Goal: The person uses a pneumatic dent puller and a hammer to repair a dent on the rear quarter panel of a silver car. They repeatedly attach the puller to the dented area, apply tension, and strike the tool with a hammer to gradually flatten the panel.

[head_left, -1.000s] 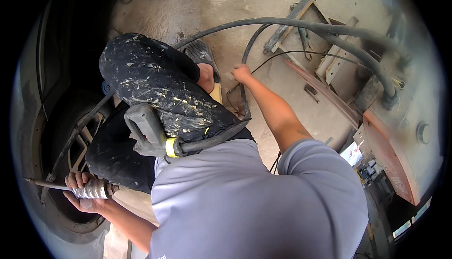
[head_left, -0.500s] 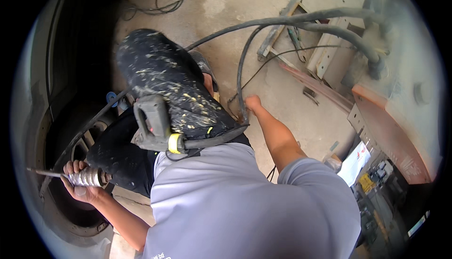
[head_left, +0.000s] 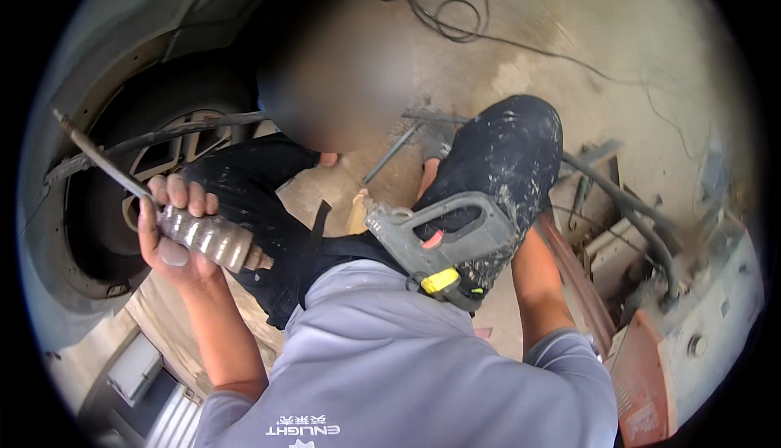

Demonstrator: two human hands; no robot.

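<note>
- Left grip (head_left: 172,256), left-centre of frame: clamped around the silver ridged handle (head_left: 213,238), fingers curled over its upper side, palm below.
- Handle slants down to the right; its narrower brown end sticks out past the grip, toward the lap.
- Metal rod (head_left: 106,158) runs from the grip to upper left, tip bare, overlapping the wheel (head_left: 215,118) area in view; can't tell if it touches anything.
- Right forearm (head_left: 538,281), right of centre, goes behind the bent leg (head_left: 521,143); right grip hidden, can't tell its state.
- Grey gun-shaped tool (head_left: 480,240) lies over the lap, well apart from left grip.
</note>
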